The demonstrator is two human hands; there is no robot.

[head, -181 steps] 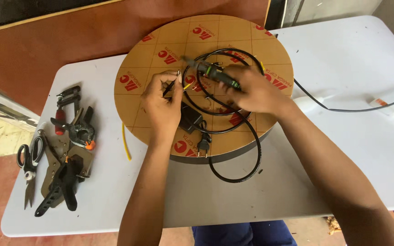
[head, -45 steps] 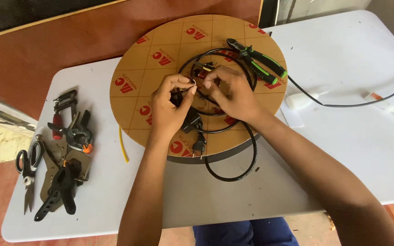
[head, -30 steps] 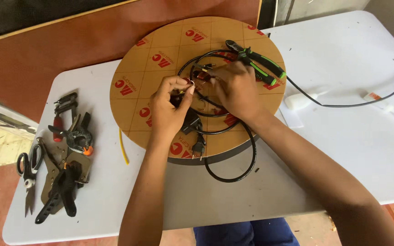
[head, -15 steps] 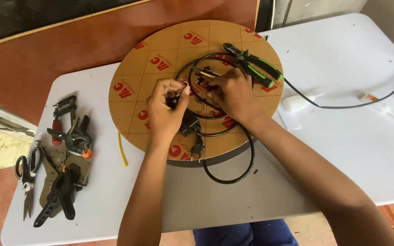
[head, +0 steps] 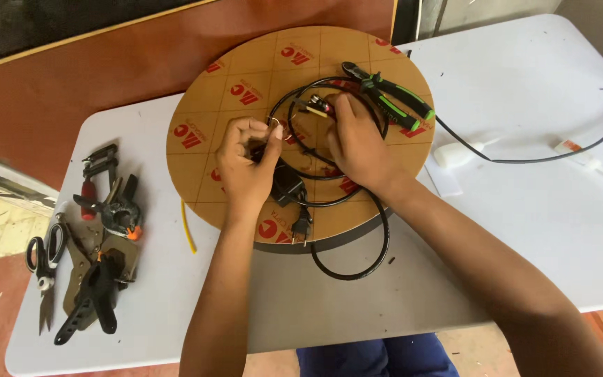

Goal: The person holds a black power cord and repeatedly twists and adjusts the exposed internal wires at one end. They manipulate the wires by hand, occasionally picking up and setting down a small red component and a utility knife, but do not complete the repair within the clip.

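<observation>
Item count, head view:
- Hands: two, left hand (head: 247, 164) and right hand (head: 357, 143).
- Round board (head: 246, 63): one.
- Green-handled pliers (head: 389, 98): one.
- Scissors (head: 43, 269): one pair.
- Yellow wire piece (head: 188, 227): one.
- Black plug (head: 300, 225): one.
- White desk (head: 525, 209): one.

Head view — steep downward, near table (head: 525, 230).

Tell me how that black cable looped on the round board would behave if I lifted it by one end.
The black cable would probably sag and uncoil, since it lies in loose loops and droops off the round board. It looks light. The plug would likely dangle and swing.
</observation>
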